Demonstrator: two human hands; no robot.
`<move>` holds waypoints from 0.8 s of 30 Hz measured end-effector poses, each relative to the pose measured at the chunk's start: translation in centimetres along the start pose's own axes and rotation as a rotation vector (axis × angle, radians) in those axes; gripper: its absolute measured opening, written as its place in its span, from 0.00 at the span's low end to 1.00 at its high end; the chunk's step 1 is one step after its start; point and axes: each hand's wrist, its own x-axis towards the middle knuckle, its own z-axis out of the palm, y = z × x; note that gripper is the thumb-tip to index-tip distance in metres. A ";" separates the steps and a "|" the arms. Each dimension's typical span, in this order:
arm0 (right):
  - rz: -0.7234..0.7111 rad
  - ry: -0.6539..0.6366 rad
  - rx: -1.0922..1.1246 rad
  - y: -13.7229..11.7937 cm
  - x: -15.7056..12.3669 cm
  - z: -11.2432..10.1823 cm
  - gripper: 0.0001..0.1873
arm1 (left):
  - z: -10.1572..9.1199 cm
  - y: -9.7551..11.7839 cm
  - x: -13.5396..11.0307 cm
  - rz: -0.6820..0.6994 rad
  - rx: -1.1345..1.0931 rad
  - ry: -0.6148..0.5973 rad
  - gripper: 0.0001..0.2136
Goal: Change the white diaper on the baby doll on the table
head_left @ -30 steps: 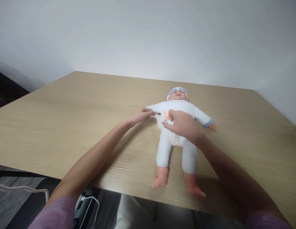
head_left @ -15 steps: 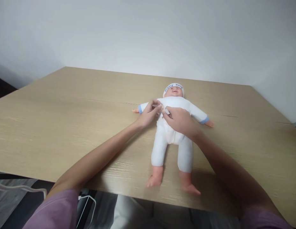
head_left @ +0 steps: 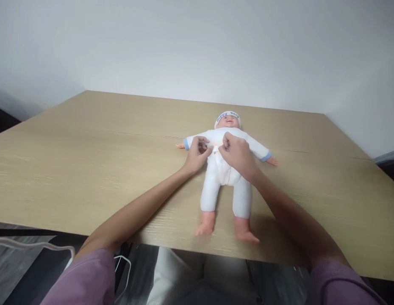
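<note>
A baby doll in a white suit with blue cuffs lies on its back, feet toward me. Around its hips is a white diaper. My left hand is at the doll's waist on the left, thumb and fingers curled in a pinch on the diaper's edge. My right hand is over the belly, its fingers closed in a pinch at the diaper's front waist. A small white strip, which looks like a diaper tab, shows between the hands. The right fingertips are partly hidden.
The doll lies on a wide wooden table against a pale wall. White cables hang below the near edge at left. My legs are under the table edge.
My right hand has lifted slightly and its fingers have curled in more. The left hand stays at the waist, moved slightly left. The view has shifted a little.
</note>
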 end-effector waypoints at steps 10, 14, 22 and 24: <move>-0.109 -0.061 0.273 -0.7 -10.3 -4.5 0.07 | -1.7 8.4 -8.1 0.467 0.438 -0.461 0.13; -0.133 -0.187 0.267 1.1 -14.2 -3.8 0.07 | -2.2 7.6 -8.8 0.328 0.435 -0.679 0.21; -0.073 -0.098 0.003 3.9 -13.0 -1.3 0.09 | -0.6 5.9 -7.4 0.080 0.441 -0.417 0.16; -0.131 -0.076 -0.036 3.8 -13.2 -0.9 0.09 | -0.1 5.7 -7.2 0.066 0.455 -0.407 0.17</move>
